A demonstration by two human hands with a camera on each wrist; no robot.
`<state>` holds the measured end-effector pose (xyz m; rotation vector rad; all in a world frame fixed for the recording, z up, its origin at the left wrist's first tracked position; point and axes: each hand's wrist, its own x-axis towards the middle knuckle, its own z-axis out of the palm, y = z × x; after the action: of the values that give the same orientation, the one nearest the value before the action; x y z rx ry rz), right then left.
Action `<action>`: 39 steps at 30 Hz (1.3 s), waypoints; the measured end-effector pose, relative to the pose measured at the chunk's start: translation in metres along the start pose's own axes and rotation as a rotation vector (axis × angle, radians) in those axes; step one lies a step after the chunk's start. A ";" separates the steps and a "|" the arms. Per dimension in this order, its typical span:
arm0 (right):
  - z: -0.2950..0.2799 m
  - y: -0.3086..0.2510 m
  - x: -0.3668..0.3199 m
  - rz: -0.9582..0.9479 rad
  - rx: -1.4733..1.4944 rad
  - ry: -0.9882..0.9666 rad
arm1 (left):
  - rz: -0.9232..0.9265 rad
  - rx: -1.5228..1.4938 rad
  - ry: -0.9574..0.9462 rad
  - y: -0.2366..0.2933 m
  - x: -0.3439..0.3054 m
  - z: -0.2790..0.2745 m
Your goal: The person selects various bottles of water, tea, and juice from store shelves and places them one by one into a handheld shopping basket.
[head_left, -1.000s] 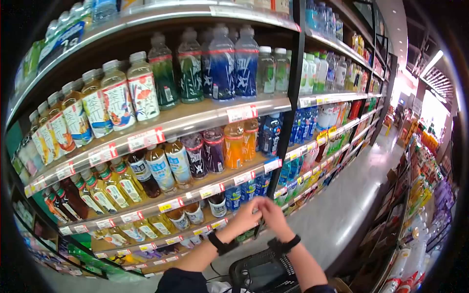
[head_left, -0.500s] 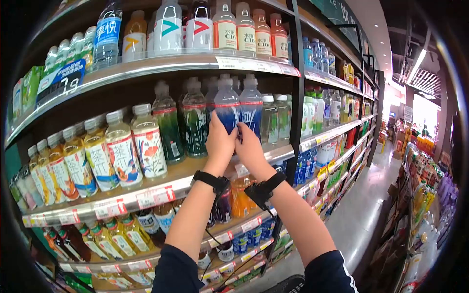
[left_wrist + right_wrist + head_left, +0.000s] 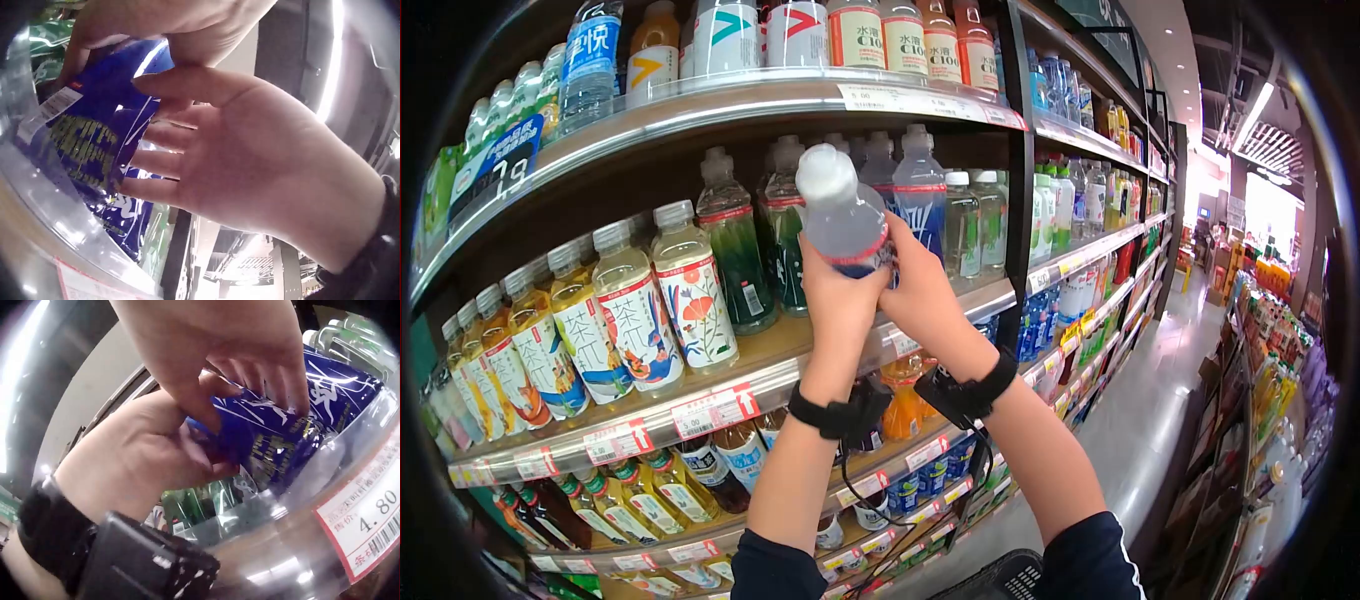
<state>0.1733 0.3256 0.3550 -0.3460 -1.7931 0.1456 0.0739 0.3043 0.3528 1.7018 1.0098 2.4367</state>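
A sports drink bottle [image 3: 845, 215] with a white cap, clear shoulders and a blue sleeve tilts towards me in the head view, in front of the shelf's bottle row. My left hand [image 3: 837, 310] grips its left side. On the other side, my right hand [image 3: 922, 280] holds it with the thumb near the left hand. The left wrist view shows the right hand's fingers [image 3: 156, 162] spread along the blue sleeve [image 3: 87, 137]. Seen from the right wrist, both hands surround the bottle [image 3: 269, 450], its lower end close over the shelf's clear front rail [image 3: 250, 544].
Behind the hands stand another blue bottle [image 3: 920, 195] and green bottles [image 3: 735, 240]. Tea bottles [image 3: 635, 310] line the shelf to the left. A price tag [image 3: 365, 519] sits on the shelf edge. The aisle floor [image 3: 1145, 400] runs along the right.
Both hands rose from in front of the lower shelves to the blue bottle and took hold of it. Its top has since tipped towards me and left, out of the row.
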 end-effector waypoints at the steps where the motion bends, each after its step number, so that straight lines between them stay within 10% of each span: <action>1: -0.005 -0.011 -0.007 -0.039 -0.023 0.017 | 0.023 -0.015 0.015 0.006 -0.009 -0.001; 7: -0.069 -0.059 -0.069 -0.016 0.187 0.048 | 0.213 -0.088 -0.175 0.066 -0.066 0.021; 15: -0.176 -0.067 -0.246 0.831 1.188 0.593 | 0.331 -0.183 -0.895 0.037 -0.228 0.089; 23: -0.189 -0.053 -0.583 1.837 1.119 0.918 | -0.037 0.012 -1.663 -0.066 -0.568 0.057; 26: -0.155 -0.062 -0.712 2.013 1.034 1.080 | -0.439 0.015 -1.836 -0.089 -0.683 0.004; 30: -0.089 -0.067 -0.869 2.212 0.698 1.146 | -1.158 -0.067 -1.829 -0.101 -0.800 -0.054; 39: -0.002 -0.033 -1.068 2.445 0.444 0.744 | -1.546 0.229 -1.814 -0.161 -0.990 -0.160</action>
<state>0.3981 -0.0365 -0.6245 -1.7177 0.2714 1.7027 0.2910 0.0052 -0.5934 1.2561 1.1637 -0.2930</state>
